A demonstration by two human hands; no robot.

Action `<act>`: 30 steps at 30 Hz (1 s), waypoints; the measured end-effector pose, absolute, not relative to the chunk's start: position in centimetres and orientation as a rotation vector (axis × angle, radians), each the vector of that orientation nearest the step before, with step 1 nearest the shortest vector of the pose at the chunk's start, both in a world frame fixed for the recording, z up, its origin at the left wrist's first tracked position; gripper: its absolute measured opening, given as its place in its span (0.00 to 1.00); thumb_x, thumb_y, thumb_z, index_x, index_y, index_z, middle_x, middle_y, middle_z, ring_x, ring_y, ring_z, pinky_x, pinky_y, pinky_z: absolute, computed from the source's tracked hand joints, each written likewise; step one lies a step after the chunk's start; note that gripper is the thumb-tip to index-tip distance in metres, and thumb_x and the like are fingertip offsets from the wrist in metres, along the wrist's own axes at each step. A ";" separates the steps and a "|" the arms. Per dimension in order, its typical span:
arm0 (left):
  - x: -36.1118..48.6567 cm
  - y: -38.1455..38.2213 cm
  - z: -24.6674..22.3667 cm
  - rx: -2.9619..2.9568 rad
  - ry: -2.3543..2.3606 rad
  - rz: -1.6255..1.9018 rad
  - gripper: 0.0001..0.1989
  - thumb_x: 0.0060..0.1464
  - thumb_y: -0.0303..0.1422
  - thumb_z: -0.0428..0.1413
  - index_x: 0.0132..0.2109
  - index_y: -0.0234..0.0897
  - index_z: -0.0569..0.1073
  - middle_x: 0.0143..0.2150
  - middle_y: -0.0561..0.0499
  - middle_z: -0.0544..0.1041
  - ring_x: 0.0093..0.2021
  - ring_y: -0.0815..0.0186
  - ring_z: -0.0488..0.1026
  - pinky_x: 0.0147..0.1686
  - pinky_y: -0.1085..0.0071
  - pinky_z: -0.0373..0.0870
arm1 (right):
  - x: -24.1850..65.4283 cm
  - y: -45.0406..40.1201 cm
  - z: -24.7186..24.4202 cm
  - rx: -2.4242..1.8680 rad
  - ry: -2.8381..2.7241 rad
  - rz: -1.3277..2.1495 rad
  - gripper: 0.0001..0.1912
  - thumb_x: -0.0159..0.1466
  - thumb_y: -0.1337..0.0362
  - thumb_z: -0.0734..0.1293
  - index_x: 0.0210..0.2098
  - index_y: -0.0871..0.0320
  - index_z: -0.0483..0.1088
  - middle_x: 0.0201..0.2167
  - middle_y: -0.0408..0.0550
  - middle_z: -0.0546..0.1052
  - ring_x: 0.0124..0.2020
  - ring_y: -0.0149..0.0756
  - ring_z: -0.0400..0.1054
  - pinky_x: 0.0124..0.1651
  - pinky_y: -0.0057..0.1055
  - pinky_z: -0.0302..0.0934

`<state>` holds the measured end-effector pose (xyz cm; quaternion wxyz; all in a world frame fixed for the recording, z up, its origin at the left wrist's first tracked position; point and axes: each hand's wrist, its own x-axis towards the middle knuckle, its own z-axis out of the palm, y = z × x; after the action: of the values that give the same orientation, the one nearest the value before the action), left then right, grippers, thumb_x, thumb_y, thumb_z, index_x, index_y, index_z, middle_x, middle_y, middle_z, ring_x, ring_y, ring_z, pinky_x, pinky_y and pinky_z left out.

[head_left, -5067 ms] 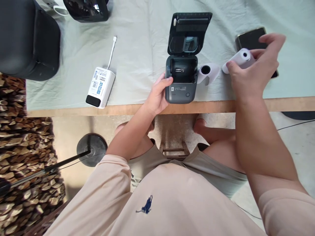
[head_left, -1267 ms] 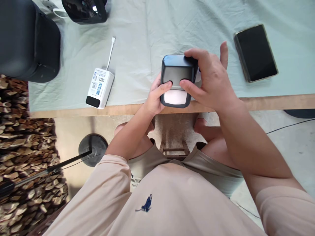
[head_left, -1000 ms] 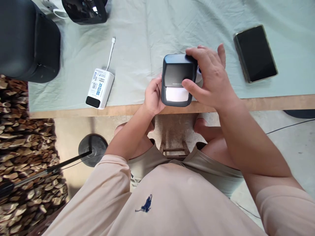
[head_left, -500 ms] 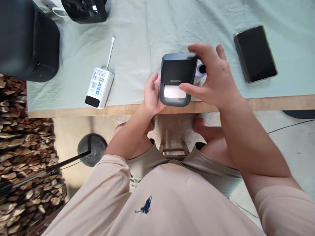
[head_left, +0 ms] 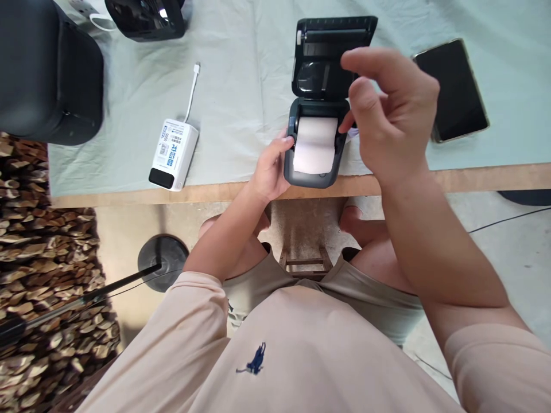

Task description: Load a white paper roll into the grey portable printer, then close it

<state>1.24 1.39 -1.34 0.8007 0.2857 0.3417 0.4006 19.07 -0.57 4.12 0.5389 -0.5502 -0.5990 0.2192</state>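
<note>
A small dark label printer [head_left: 310, 180] sits above the table's front edge, its lid [head_left: 322, 74] swung up and back. Inside it lies a roll of white label paper [head_left: 316, 143], with a strip hanging over the front. My left hand [head_left: 273, 166] grips the printer's left side, thumb on the rim. Beside the raised lid, my right hand [head_left: 394, 115] has its fingers bent and apart, holding nothing; one fingertip is close to the printer's right rim. A pale purple item [head_left: 353, 133] is mostly hidden behind that hand.
To the left lies a white power bank [head_left: 174, 152] with a short cable [head_left: 193, 92]. A black case [head_left: 51, 74] and a glossy black device [head_left: 146, 20] stand at the upper left. At the right is a dark tablet [head_left: 458, 92]. The wooden table edge [head_left: 206, 194] runs across.
The printer's lid has gone from closed to raised, uncovering the paper roll. My right hand has moved up and slightly right, off the lid. My left hand still holds the printer.
</note>
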 end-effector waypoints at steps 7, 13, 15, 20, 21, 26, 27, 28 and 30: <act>0.8 1.1 -1.5 0.678 0.715 0.841 0.11 0.66 0.34 0.60 0.54 0.41 0.77 0.44 0.51 0.85 0.50 0.57 0.89 0.54 0.63 0.86 | 19.8 -1.0 5.5 -1.896 -2.052 0.342 0.11 0.68 0.63 0.69 0.46 0.47 0.84 0.44 0.48 0.87 0.42 0.50 0.78 0.41 0.45 0.63; 0.7 1.1 -1.7 0.758 0.682 0.826 0.12 0.66 0.35 0.62 0.55 0.40 0.78 0.41 0.53 0.82 0.39 0.64 0.85 0.40 0.69 0.82 | 20.0 -1.2 5.5 -1.999 -2.188 0.281 0.18 0.66 0.60 0.70 0.54 0.44 0.83 0.38 0.50 0.85 0.36 0.51 0.75 0.35 0.43 0.55; 0.7 1.1 -1.5 0.754 0.704 0.816 0.12 0.67 0.35 0.61 0.55 0.41 0.77 0.42 0.53 0.83 0.42 0.63 0.86 0.45 0.68 0.84 | 20.1 -1.3 5.6 -1.945 -2.157 0.278 0.19 0.65 0.61 0.71 0.55 0.42 0.82 0.40 0.49 0.86 0.37 0.50 0.75 0.35 0.43 0.57; 1.4 1.1 -0.8 0.640 0.742 0.857 0.09 0.71 0.32 0.53 0.53 0.40 0.76 0.42 0.51 0.84 0.57 0.57 0.88 0.59 0.62 0.85 | 20.7 -1.7 6.9 -1.703 -1.921 0.478 0.18 0.60 0.61 0.74 0.50 0.45 0.80 0.46 0.45 0.87 0.34 0.43 0.73 0.41 0.44 0.66; 1.5 1.2 -0.7 0.611 0.745 0.867 0.09 0.71 0.32 0.52 0.52 0.40 0.76 0.43 0.51 0.84 0.60 0.56 0.88 0.61 0.60 0.85 | 20.8 -1.7 7.1 -1.611 -1.813 0.548 0.16 0.61 0.60 0.74 0.49 0.46 0.79 0.45 0.46 0.86 0.33 0.40 0.72 0.40 0.43 0.66; 1.9 1.4 -0.3 0.526 0.755 0.885 0.08 0.72 0.34 0.53 0.45 0.40 0.77 0.48 0.47 0.86 0.71 0.49 0.83 0.69 0.54 0.83 | 22.5 -1.1 5.8 -1.393 -1.180 0.845 0.15 0.64 0.53 0.66 0.48 0.48 0.77 0.33 0.49 0.71 0.28 0.41 0.64 0.26 0.39 0.54; 2.0 1.4 -0.3 0.519 0.753 0.888 0.09 0.72 0.34 0.53 0.45 0.40 0.77 0.49 0.46 0.87 0.72 0.48 0.82 0.69 0.53 0.84 | 22.9 -1.1 5.2 -1.426 -1.098 0.873 0.16 0.64 0.51 0.64 0.47 0.48 0.75 0.32 0.50 0.69 0.27 0.42 0.62 0.24 0.38 0.50; 2.0 1.4 -0.3 0.511 0.757 0.886 0.09 0.72 0.34 0.53 0.45 0.40 0.77 0.49 0.46 0.87 0.72 0.48 0.82 0.69 0.52 0.84 | 23.4 -1.2 4.5 -1.461 -1.052 0.880 0.17 0.64 0.49 0.63 0.48 0.47 0.74 0.34 0.51 0.69 0.26 0.42 0.61 0.24 0.38 0.49; 1.9 1.4 -0.4 0.490 0.780 0.883 0.08 0.71 0.35 0.54 0.46 0.41 0.78 0.51 0.47 0.88 0.72 0.47 0.82 0.68 0.51 0.85 | 24.4 -1.7 2.9 -1.523 -1.027 0.804 0.19 0.62 0.46 0.64 0.49 0.47 0.72 0.37 0.52 0.71 0.27 0.43 0.62 0.25 0.39 0.49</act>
<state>1.89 1.42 -0.36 0.8031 0.2288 0.3642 0.4123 24.38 -1.71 2.92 0.5381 -0.6403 -0.4317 0.3378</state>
